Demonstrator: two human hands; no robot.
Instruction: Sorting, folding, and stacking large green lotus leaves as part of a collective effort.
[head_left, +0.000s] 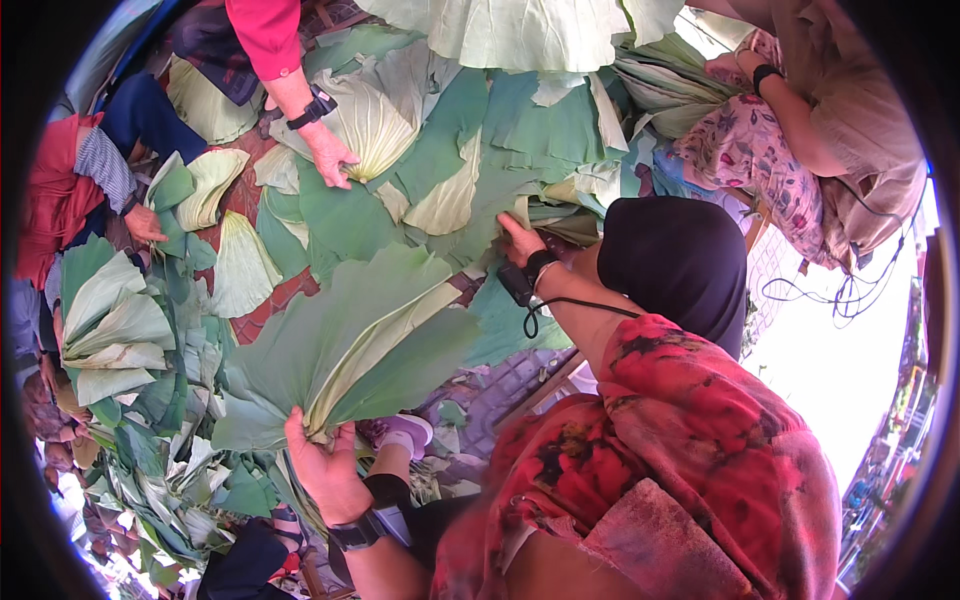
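Observation:
My left hand (326, 469) grips a folded stack of large green lotus leaves (300, 349) by its gathered base. The stack fans out upward from my fingers, with a pale underside folded along its middle. Farther up, my right hand (521, 244) reaches into the spread pile of lotus leaves (442, 176). Its fingers touch a pale folded leaf edge (520, 211); whether they grip it is hidden. A black strap and a cabled device (514, 283) sit at my right wrist.
A co-worker's hand (334, 157) touches a pale leaf fan (375, 131) across the pile. Another person's hand (144, 223) is among leaves at left. At upper right, a seated person's hand (724, 69) is beside a leaf bundle (667, 86). More leaves (169, 450) heap at lower left.

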